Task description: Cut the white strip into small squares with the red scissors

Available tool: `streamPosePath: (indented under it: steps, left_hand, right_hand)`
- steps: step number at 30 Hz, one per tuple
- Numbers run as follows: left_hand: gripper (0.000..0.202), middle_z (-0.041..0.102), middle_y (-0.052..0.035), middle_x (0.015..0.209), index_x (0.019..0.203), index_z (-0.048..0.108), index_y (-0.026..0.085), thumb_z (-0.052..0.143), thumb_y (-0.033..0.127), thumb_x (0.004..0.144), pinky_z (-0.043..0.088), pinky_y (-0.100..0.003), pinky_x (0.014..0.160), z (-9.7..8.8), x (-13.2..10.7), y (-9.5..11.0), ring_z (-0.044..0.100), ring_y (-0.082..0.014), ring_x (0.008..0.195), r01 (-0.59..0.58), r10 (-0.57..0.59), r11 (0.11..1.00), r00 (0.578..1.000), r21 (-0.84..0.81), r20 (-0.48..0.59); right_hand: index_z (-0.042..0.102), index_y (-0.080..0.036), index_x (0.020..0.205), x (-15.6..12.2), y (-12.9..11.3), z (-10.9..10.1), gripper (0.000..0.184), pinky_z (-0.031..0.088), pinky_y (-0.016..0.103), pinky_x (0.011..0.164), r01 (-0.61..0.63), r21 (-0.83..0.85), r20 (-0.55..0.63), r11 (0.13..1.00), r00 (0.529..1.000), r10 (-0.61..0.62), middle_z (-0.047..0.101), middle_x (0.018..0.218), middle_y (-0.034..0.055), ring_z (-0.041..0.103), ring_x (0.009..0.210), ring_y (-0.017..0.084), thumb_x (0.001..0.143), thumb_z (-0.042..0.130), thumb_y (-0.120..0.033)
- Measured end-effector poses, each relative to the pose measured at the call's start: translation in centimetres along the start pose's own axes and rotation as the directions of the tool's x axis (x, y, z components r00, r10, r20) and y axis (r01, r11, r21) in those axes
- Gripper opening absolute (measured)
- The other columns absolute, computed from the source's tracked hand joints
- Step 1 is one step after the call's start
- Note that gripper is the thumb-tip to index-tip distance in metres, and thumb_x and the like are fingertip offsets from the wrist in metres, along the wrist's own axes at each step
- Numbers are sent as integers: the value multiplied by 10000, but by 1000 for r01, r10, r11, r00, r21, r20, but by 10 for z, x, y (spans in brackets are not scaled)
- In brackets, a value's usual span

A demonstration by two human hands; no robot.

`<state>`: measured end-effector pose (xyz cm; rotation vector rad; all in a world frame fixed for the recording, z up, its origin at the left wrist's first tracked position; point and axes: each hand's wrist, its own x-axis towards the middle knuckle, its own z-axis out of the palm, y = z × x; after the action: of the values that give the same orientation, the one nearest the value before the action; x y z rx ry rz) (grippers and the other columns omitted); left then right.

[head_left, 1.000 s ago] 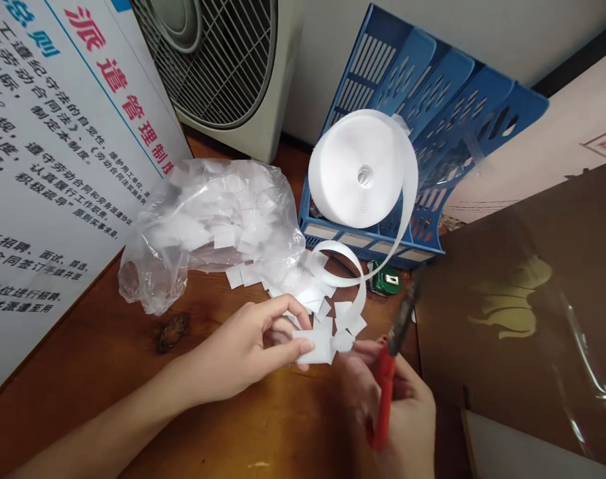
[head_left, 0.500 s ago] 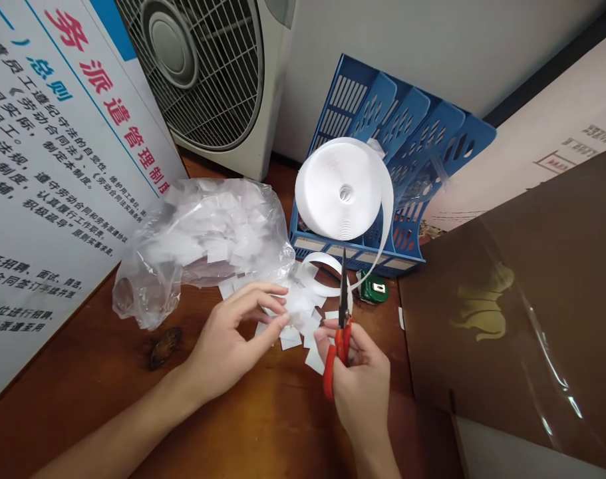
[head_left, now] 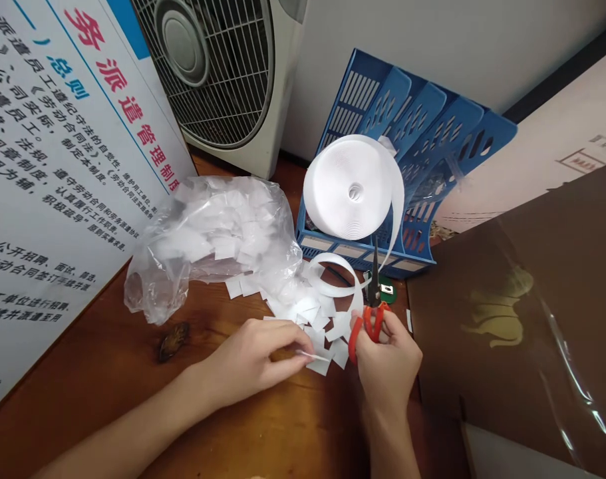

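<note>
Thumb and fingertips of my left hand (head_left: 265,352) pinch a small white tape piece (head_left: 315,357), seen nearly edge-on. My right hand (head_left: 390,359) grips scissors (head_left: 374,299) by their red handles, with the dark blades pointing away and close together. White tape (head_left: 332,291) hangs from a large roll (head_left: 350,189), curls behind the blades and comes down by my right fingers. Whether those fingers also hold its end is hard to tell. Cut white pieces (head_left: 307,309) lie in a loose pile between and beyond my hands.
A clear plastic bag (head_left: 157,286) full of white pieces lies at left. Behind the roll stands a blue file rack (head_left: 417,126); a green tape measure (head_left: 388,293) is partly hidden by the scissors. A box fan (head_left: 277,100), printed board (head_left: 48,199) and brown box (head_left: 522,319) surround the wooden table (head_left: 233,439).
My left hand has moved down and right, and its fingers have closed on a white piece. The scissors and right hand have shifted right. The whole view has swung slightly.
</note>
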<state>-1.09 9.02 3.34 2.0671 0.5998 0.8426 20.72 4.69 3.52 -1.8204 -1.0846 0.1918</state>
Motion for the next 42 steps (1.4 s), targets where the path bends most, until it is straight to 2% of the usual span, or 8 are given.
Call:
streamPosePath:
  steps: [4, 8, 15, 21, 26, 31, 36, 42]
  left_hand:
    - [133, 710, -145, 1314, 929, 795, 196, 664, 202, 951, 519, -359, 1027, 7, 0, 3, 668, -271, 1214, -193, 199, 974, 979, 115, -46]
    - [130, 571, -172, 1509, 890, 814, 199, 689, 186, 923, 491, -399, 1091, 16, -3, 5, 591, -312, 1341, -192, 210, 971, 970, 145, -125]
    - [92, 809, -76, 944, 890, 741, 167, 673, 183, 950, 568, -278, 850, 16, -1, 8, 755, -184, 900, 82, -114, 977, 981, -198, -156]
    - [394, 754, 4, 817, 1162, 645, 194, 848, 274, 833, 511, -187, 715, 4, 2, 17, 677, -98, 726, 327, -494, 610, 869, -722, -23]
    - [236, 733, -17, 773, 999, 758, 128, 844, 273, 833, 495, -169, 633, 5, 4, 14, 617, -70, 636, 336, -500, 515, 865, -789, 42]
    - [227, 747, -34, 764, 1001, 808, 140, 844, 279, 824, 535, -194, 616, 8, 6, 16, 627, -104, 637, 320, -533, 566, 845, -760, -40]
    - [198, 735, -35, 739, 956, 818, 135, 835, 291, 835, 553, -201, 586, 12, 7, 17, 617, -116, 634, 291, -578, 570, 807, -768, -123]
    - [286, 759, -48, 897, 1087, 785, 134, 845, 279, 848, 546, -174, 678, 22, 5, 16, 635, -90, 736, 234, -624, 308, 782, -922, -10]
  right_hand:
    - [560, -193, 703, -10, -16, -4, 174, 384, 202, 582, 28, -29, -47, 999, 998, -29, 489, 591, -67, 460, 577, 100, 808, 698, -214]
    - [685, -181, 868, -23, -34, -5, 94, 400, 213, 552, -4, 1, -54, 1000, 999, 4, 621, 684, -27, 534, 589, 121, 803, 727, -234]
    - [757, -170, 986, -38, -52, -9, 316, 500, 222, 545, -164, 261, 29, 951, 986, 162, 719, 746, 37, 660, 646, 170, 787, 837, -402]
    - [673, -149, 877, -50, -42, -8, 295, 345, 200, 379, -222, 518, -60, 826, 954, 294, 720, 662, 26, 464, 348, 53, 836, 821, -401]
    - [649, -120, 1022, -69, -31, 10, 385, 278, 197, 380, -376, 685, 146, 624, 910, 387, 637, 520, -25, 429, 318, 58, 828, 824, -402]
    - [599, -182, 1082, -70, -44, 22, 358, 264, 207, 383, -462, 717, 302, 522, 881, 365, 436, 388, -115, 323, 319, 89, 844, 774, -384]
    - [579, -211, 1037, -70, -52, 30, 303, 308, 171, 384, -412, 745, 239, 525, 899, 366, 463, 378, -118, 352, 315, 80, 855, 782, -342]
    - [602, -180, 987, -75, -56, 43, 252, 412, 146, 501, -275, 840, 108, 468, 929, 354, 511, 469, -103, 446, 407, 39, 851, 802, -251]
